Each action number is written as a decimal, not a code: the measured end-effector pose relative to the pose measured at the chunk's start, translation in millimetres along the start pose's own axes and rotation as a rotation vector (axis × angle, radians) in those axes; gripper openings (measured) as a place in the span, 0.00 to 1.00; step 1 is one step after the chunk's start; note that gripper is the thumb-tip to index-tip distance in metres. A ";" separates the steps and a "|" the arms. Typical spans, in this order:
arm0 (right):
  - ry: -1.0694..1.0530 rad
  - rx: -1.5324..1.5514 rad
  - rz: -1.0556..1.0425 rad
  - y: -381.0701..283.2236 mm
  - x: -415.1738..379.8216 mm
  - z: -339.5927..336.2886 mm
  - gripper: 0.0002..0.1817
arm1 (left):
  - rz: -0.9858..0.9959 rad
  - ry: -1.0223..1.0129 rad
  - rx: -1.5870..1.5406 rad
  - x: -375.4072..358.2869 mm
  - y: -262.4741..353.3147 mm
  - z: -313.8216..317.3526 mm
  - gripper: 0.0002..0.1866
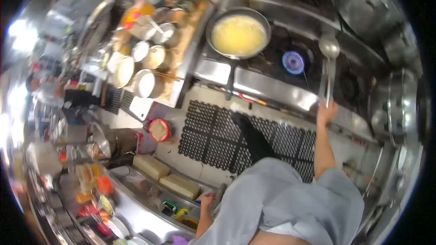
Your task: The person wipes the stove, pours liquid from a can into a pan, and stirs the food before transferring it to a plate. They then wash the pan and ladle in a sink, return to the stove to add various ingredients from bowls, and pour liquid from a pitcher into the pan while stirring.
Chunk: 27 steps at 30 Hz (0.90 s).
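One metal ladle (329,47) hangs over the stove (277,85), to the right of a burner (293,62) alight with a blue flame. The right hand (327,112) is closed around its handle. Left of the flame sits a pan (209,29) with yellow food (239,35), its handle pointing toward the person. Farther left, metal containers (146,84) crowd a worktop (186,52). The left hand (208,199) is near two pale blocks (180,186); whether it grips anything, I cannot tell.
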State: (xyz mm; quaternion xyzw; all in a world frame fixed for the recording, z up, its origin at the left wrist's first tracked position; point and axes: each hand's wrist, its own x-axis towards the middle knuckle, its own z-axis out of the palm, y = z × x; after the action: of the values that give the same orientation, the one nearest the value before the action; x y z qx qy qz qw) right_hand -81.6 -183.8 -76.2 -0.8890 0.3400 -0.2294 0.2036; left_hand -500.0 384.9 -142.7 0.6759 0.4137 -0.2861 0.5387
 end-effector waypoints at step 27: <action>-0.272 1.547 1.341 -125.3 -206.1 218.7 0.18 | -0.091 -0.063 0.169 94.0 164.6 -163.2 0.12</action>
State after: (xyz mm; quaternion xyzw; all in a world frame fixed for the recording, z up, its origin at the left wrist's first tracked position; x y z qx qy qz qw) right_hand -34.8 91.1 -244.3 -0.1612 0.4994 -0.1222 0.8424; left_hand -320.5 553.3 -98.3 0.6902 0.4013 -0.3650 0.4789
